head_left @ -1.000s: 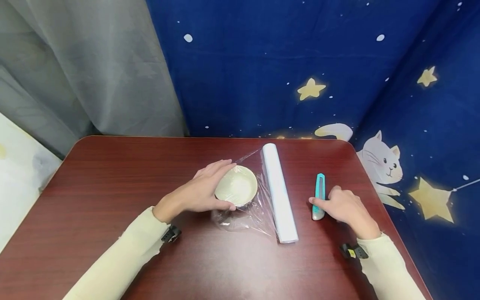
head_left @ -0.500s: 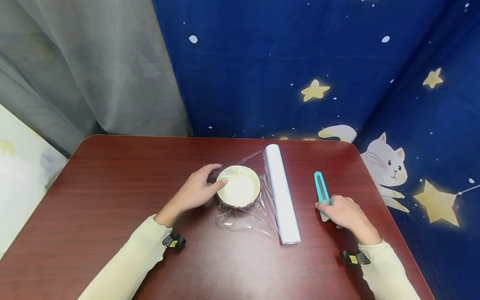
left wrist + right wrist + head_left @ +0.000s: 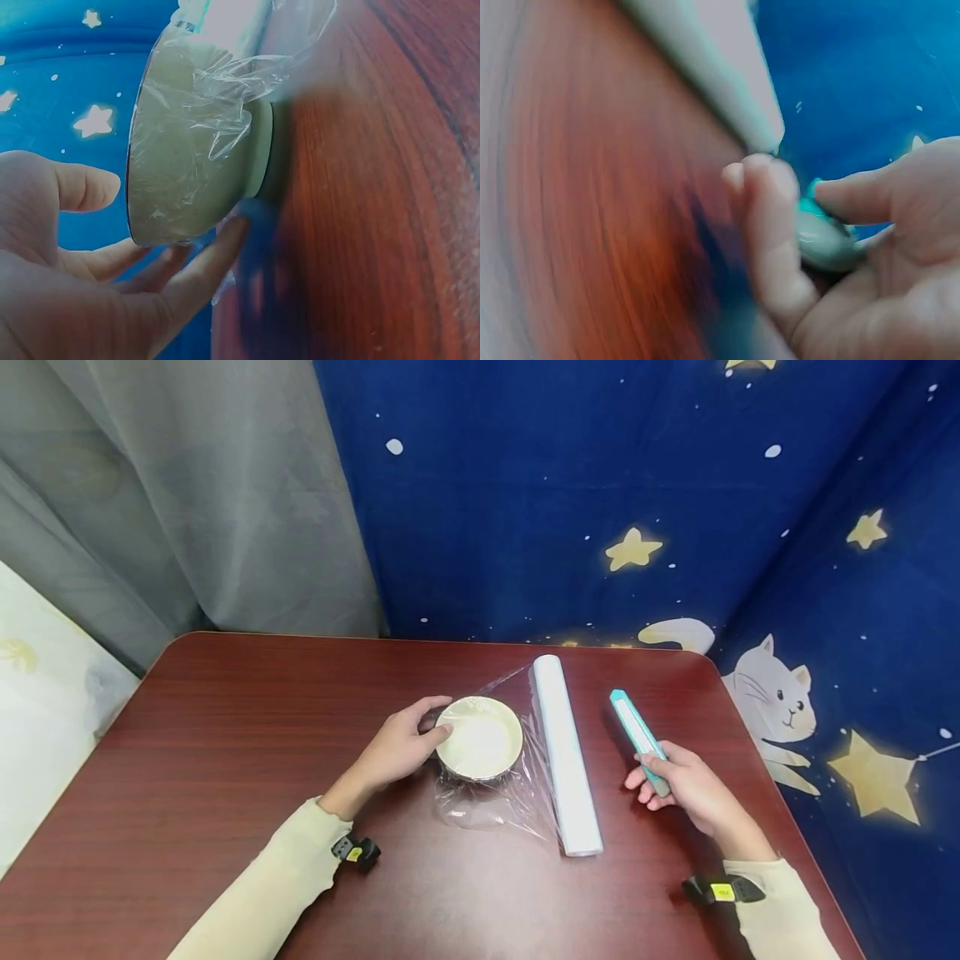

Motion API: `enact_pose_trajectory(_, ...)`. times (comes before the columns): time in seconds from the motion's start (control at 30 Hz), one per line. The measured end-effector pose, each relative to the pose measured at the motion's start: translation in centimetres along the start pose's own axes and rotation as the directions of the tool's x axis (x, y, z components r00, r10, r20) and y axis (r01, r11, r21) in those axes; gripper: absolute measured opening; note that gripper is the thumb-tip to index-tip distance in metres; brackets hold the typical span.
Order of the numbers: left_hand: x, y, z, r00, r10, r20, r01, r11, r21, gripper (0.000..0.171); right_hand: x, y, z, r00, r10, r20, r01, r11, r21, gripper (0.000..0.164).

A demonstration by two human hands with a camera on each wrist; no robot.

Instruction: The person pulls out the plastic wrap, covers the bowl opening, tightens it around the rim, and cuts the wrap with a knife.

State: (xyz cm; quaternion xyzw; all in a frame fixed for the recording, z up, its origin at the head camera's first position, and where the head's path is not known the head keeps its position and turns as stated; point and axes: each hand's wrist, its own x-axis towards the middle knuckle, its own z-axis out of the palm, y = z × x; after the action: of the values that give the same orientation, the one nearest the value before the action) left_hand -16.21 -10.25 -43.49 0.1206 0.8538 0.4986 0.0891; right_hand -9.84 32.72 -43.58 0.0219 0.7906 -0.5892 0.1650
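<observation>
A pale bowl (image 3: 480,739) with clear plastic wrap over it stands upright on the table. My left hand (image 3: 405,739) holds the bowl's left side, thumb at the rim and fingers along the outer wall. In the left wrist view, those fingers (image 3: 195,281) lie against the bowl's wall (image 3: 180,150), and wrinkled wrap clings there. To the right, my right hand (image 3: 693,781) grips a turquoise utility knife (image 3: 637,731) by its grey end, held slantwise off the table. Whether its blade is out cannot be seen. The right wrist view shows the knife's grey end (image 3: 825,244) beneath the thumb.
Between the hands lies a white roll of plastic wrap (image 3: 567,756), its loose clear sheet (image 3: 480,806) reaching left to the bowl. The dark red table (image 3: 247,735) ends in front of a blue star-patterned curtain (image 3: 487,502) and a grey one (image 3: 247,502).
The left hand has shifted from over the bowl's top to its left side. The right hand has picked the utility knife up off the table and turned it, tip toward the left.
</observation>
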Motion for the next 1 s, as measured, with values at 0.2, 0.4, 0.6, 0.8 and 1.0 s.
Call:
enact_pose_trajectory(0.2,1.4,0.8,-0.4,1.0,0.004,-0.007,-0.004,0.994,0.105,0.05,-0.5,-0.3,0.6,0.976,-0.188,0.106,0.134,0.912,0.387,0.021)
enact_pose_trajectory(0.4,4.9,2.4,-1.2,0.999,0.018,0.032,-0.025,0.975,0.223,0.047,-1.0,-1.0,1.3,0.961,-0.239,0.138,0.139,0.85,0.508,0.026)
enact_pose_trajectory(0.6,8.4,4.1,-1.5,0.994,0.004,0.11,-0.035,0.957,0.287,0.044,-1.4,-1.3,2.1,0.959,-0.253,0.126,0.178,0.887,0.427,0.024)
enact_pose_trajectory(0.8,10.6,5.5,-1.1,0.983,-0.028,0.179,-0.029,0.951,0.307,0.044,-1.6,-1.4,3.0,0.955,-0.286,0.074,0.238,0.895,0.378,0.016)
enact_pose_trajectory(1.0,11.8,6.9,-0.1,0.971,-0.051,0.232,-0.039,0.93,0.366,0.046,-1.8,-1.6,3.5,0.968,-0.25,-0.027,0.242,0.9,0.363,0.019)
